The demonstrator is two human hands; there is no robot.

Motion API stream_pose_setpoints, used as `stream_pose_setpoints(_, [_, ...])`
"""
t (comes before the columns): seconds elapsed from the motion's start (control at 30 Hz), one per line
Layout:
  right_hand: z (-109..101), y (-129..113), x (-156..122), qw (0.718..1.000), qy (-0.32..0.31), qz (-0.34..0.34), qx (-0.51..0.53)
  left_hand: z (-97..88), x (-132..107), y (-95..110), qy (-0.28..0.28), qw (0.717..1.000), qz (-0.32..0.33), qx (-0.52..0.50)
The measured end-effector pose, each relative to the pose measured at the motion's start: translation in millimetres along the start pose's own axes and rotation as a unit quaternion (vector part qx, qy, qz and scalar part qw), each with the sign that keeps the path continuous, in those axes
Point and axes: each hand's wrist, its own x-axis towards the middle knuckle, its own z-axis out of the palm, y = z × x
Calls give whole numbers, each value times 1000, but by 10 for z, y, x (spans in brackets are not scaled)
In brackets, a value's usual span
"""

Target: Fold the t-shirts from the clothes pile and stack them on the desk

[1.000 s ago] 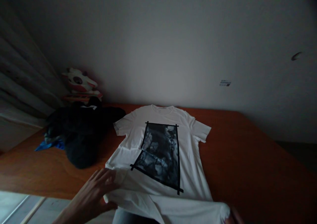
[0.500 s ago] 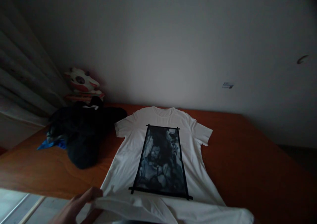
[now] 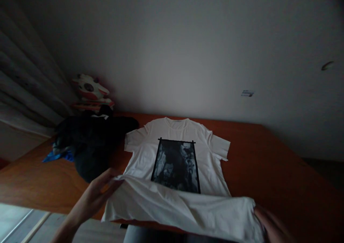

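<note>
No readable text anywhere. White t-shirt [image 3: 177, 153] on the counter [image 3: 268, 171] has a dark rectangular print [image 3: 176, 166], abstract black/grey picture, no letters or numbers I can make out. Small sticker [image 3: 247, 93] on the far wall, right side: a few dark lines, too small and blurred to read. White mark [image 3: 97, 117] on the black clothes pile [image 3: 88, 142] at left: could be a logo, shape only, not legible. No brands, numbers or signs elsewhere.

A home bedroom: curtain [image 3: 24, 92], plush toy [image 3: 90, 89], clothes pile [image 3: 88, 142].
</note>
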Motion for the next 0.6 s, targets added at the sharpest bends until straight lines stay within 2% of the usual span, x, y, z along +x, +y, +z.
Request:
stream_pose_setpoints(0.1, [240,-146,297,996,-20,56,72,229,281,-88,109,991,22,71])
stream_pose_setpoints(0.17, [404,-240,326,992,-42,55,105,407,314,-189,142,980,46,132])
stream_pose_setpoints(0.23, [538,-287,252,993,-55,26,104,562,247,-280,131,973,64,179])
stream_pose_setpoints(0.3, [622,-274,143,995,-54,-34,73,673,128,-334,92,970,84,209])
stream_pose_setpoints(0.4, [651,-165,19,992,-43,-113,32,750,-66,-338,54,963,108,241])
stream_pose_setpoints(0.5, [593,-13,-45,993,-49,-107,21,741,-220,-295,48,959,103,260])
stream_pose_setpoints(0.6, [494,75,-66,992,-93,-85,-2,663,-257,-269,36,960,90,262])
